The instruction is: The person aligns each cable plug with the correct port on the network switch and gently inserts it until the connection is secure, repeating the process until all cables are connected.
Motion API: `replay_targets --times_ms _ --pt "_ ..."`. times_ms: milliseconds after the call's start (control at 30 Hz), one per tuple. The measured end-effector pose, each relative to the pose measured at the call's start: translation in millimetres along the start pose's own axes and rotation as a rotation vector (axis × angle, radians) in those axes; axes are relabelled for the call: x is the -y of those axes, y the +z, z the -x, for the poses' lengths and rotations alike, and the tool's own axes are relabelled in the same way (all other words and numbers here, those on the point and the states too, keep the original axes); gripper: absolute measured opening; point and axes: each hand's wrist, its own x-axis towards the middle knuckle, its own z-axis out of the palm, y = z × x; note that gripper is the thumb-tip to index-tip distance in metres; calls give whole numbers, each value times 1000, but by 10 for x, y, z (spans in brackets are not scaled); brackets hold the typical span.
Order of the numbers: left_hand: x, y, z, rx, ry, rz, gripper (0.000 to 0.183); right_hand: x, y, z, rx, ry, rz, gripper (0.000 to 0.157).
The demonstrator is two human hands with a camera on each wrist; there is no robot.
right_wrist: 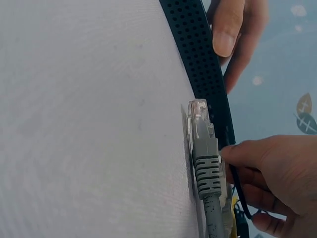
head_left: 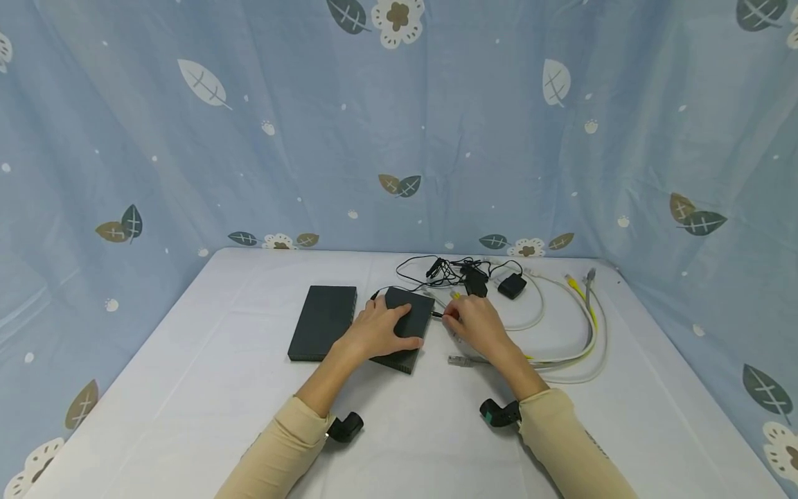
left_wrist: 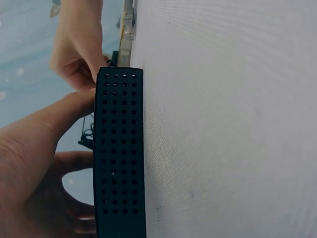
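Note:
Two flat black device boxes lie on the white table. Across the top of the right-hand box (head_left: pixel 405 360) my left hand (head_left: pixel 374 329) rests with its fingers spread, the thumb near the right edge. Its perforated side (left_wrist: pixel 119 148) fills the middle of the left wrist view. My right hand (head_left: pixel 476 322) pinches a black cable plug (head_left: pixel 438 314) at that box's right side; whether the plug sits in a socket I cannot tell. Close by, a grey network cable's clear connector (right_wrist: pixel 200 119) lies on the table. The other box (head_left: pixel 323 322) lies to the left, untouched.
Behind my right hand are tangled thin black cables (head_left: pixel 442 272) and a black power adapter (head_left: pixel 512 285), with another dark adapter (head_left: pixel 475 281) beside it. Grey, white and yellow network cables (head_left: pixel 592 333) loop to the right. A patterned blue curtain (head_left: pixel 299 152) surrounds the table.

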Motion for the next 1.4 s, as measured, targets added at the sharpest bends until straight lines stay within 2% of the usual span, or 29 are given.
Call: replay_targets --times_ms 600,1133,1400 --pt "-1 8 0 -32 6 -30 82 18 16 -19 -23 -41 27 7" --pt "-34 1 -17 -25 19 -47 82 7 -7 15 -13 -8 -19 6" --pt "2 21 -24 -24 4 -59 82 21 14 -13 1 -18 -22 6"
